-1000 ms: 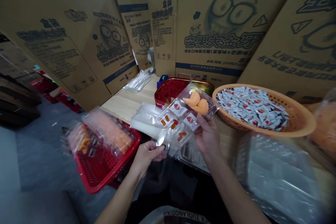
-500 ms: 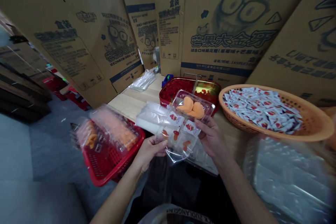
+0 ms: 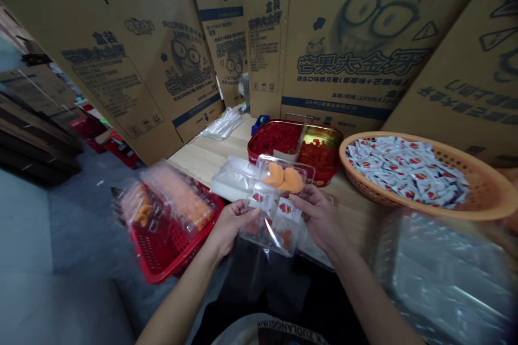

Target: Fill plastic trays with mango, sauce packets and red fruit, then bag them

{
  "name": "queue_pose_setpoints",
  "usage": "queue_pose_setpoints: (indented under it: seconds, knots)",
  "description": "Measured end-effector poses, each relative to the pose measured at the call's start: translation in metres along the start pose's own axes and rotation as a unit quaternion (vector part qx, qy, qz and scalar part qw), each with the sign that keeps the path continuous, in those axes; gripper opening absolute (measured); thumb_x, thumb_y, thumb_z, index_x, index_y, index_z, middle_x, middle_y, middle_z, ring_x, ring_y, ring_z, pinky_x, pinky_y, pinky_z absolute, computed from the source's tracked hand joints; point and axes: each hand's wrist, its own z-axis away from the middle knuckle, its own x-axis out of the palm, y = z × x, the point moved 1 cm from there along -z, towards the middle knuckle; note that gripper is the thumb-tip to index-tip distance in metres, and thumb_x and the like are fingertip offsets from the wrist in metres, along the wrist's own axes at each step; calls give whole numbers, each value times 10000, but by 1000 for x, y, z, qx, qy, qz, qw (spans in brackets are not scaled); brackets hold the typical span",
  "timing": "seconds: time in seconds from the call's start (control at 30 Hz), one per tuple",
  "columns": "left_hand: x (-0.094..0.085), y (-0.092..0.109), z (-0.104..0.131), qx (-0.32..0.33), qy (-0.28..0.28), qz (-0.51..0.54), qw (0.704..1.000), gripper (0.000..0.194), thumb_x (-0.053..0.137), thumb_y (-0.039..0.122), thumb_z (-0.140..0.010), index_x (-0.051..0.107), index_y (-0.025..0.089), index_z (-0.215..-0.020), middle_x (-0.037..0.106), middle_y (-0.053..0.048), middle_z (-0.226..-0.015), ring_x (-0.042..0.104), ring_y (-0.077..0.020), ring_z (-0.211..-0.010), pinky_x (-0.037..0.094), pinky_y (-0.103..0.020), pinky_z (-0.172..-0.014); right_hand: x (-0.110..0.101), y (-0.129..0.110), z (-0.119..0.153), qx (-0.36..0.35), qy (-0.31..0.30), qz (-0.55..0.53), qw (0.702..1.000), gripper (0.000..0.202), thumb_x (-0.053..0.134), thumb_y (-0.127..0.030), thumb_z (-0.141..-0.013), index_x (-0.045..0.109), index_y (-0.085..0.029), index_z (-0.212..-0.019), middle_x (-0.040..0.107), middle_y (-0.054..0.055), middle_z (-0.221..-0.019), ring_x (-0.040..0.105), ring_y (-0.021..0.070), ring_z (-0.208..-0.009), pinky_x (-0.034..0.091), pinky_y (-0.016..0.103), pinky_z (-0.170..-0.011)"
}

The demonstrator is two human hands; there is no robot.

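Observation:
A clear plastic tray [image 3: 270, 234] in a clear bag is held between both hands above the table's front edge. Orange pieces [image 3: 284, 177] lie in its far part, two white sachets with red print [image 3: 262, 199] across the middle, and small red pieces in the near part. My left hand [image 3: 232, 226] pinches the left edge with thumb on top. My right hand [image 3: 318, 215] grips the right edge, its thumb by the right sachet. A stack of clear bags [image 3: 231, 179] lies just behind the left hand.
A red tin [image 3: 253, 156] of red pieces stands behind the tray. An orange basket [image 3: 485, 188] of sachets is at right, above clear trays [image 3: 449, 275]. A red basket [image 3: 151, 275] with packed orange pieces sits at left. Cardboard boxes [image 3: 343, 38] wall the back.
The tray has come nearer and turned flatter, and its orange pieces have moved left and down, away from the red tin. Both hands keep their hold.

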Motion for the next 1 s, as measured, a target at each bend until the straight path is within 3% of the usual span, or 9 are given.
queue_pose_setpoints:
  seconds: [0.13, 0.27, 0.33, 0.5, 0.63, 0.73, 0.83, 0.93, 1.0]
  knots:
    - [0, 1, -2, -9, 16, 44, 999, 294, 772, 268, -623, 660, 115, -848, 667, -33, -756, 602, -114, -613, 480, -218, -592, 2, 5, 6, -2, -32, 47, 998, 355, 787, -256, -569, 611, -202, -872, 669, 5, -869, 605, 143, -751, 491, 259, -687]
    - [1, -2, -2, -11, 36, 93, 995, 298, 788, 254, -600, 659, 110, -827, 667, -30, -724, 598, -109, -600, 472, -207, -585, 5, 1, 7, -56, -45, 38, 997, 647, 731, -293, -660, 422, -351, -1226, 602, -17, -1049, 574, 153, -937, 472, 302, -827]
    - [1, -4, 0, -11, 41, 105, 994, 283, 788, 268, -601, 658, 115, -801, 657, -15, -678, 584, -95, -563, 460, -193, -555, 3, -1, 5, -73, -64, 66, 993, 645, 687, -336, -706, 369, -376, -1266, 581, -9, -1051, 566, 157, -944, 472, 326, -839]
    - [-4, -2, 3, -17, 51, 132, 990, 310, 781, 268, -610, 661, 116, -852, 674, -31, -696, 605, -112, -573, 487, -220, -581, -3, 1, 1, -103, -95, 209, 968, 371, 692, -356, -689, 530, -283, -1015, 564, 14, -979, 556, 151, -848, 492, 301, -748]
    - [-5, -1, 6, -18, 76, 142, 987, 335, 785, 232, -602, 659, 123, -892, 693, -48, -763, 634, -129, -646, 502, -230, -633, 3, 7, 10, -136, -157, 349, 914, 177, 637, -373, -734, 594, -213, -796, 545, 55, -972, 545, 180, -906, 488, 274, -694]
    - [-2, 1, 14, -10, 82, 119, 989, 295, 779, 267, -608, 659, 112, -829, 692, -64, -743, 636, -145, -633, 499, -242, -613, 12, 10, 20, -169, -226, 420, 863, 218, 557, -357, -806, 601, -192, -670, 553, 57, -924, 557, 169, -878, 480, 267, -707]
    - [-3, 12, 33, 26, 75, 80, 994, 263, 758, 314, -634, 645, 99, -735, 686, -78, -711, 632, -146, -622, 493, -238, -612, 22, 9, 29, -214, -258, 447, 829, 230, 498, -333, -849, 636, -210, -712, 591, 50, -882, 578, 163, -835, 482, 280, -738]
    - [-22, 37, 63, 84, 103, 42, 990, 250, 722, 336, -676, 636, 106, -722, 676, -67, -697, 620, -134, -616, 493, -234, -614, 31, 1, 37, -296, -208, 435, 825, 186, 537, -314, -825, 635, -258, -972, 596, 55, -1061, 554, 204, -1001, 455, 344, -874]
    - [-51, 58, 88, 134, 197, 37, 971, 243, 731, 334, -661, 622, 125, -719, 657, -30, -669, 595, -114, -569, 486, -221, -571, 35, -6, 42, -336, -149, 408, 836, 249, 564, -290, -804, 591, -271, -1051, 568, 48, -1144, 516, 215, -1080, 409, 382, -954]
